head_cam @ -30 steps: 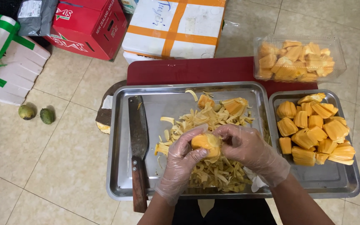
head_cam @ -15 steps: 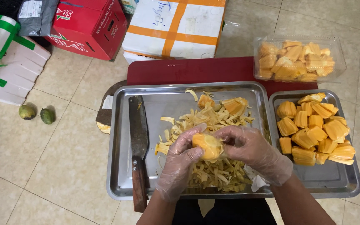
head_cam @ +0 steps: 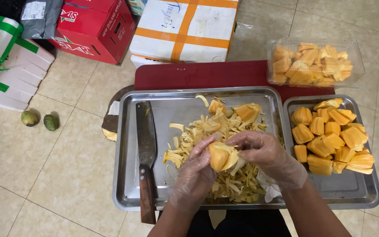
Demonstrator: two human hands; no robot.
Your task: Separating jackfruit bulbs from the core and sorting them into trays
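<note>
A large steel tray (head_cam: 123,175) sits on the floor (head_cam: 66,175) with a cleaver (head_cam: 146,153) lying lengthwise along its left side and a heap of jackfruit strands (head_cam: 207,127) in its middle. Over that heap the left hand (head_cam: 196,175) and right hand (head_cam: 268,156) meet around a jackfruit pod (head_cam: 219,156). Just right of it, a smaller tray (head_cam: 365,197) holds cleaned pods (head_cam: 330,138). Behind both trays lies a board (head_cam: 198,74), with a clear container of pods (head_cam: 314,61) on its right end. Boxes (head_cam: 185,28) stand further behind; two small fruits (head_cam: 40,120) lie on the floor to the left.
</note>
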